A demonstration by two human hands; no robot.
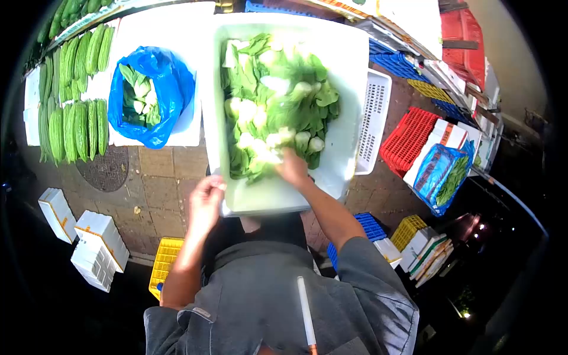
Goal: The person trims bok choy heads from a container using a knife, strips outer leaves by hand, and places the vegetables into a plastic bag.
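Observation:
A large white tub (349, 118) stands in front of me, with rows of bok choy (248, 112) laid inside, white stems and green leaves. My right hand (293, 170) reaches over the tub's front part, its fingers closed around the pale stem end of a bok choy. That plant's leaves are smeared by motion over the pile. At the tub's front left corner, my left hand (205, 198) has its fingers curled against the rim. A blue plastic bag (171, 89) with more bok choy in it sits open on a white surface left of the tub.
Long green gourds (77, 130) lie in rows at the left. White foam boxes (100, 236) and a yellow crate (165, 260) stand on the paved floor. To the right are a white perforated basket (374, 118), a red crate (411, 136) and a blue bag of greens (441, 177).

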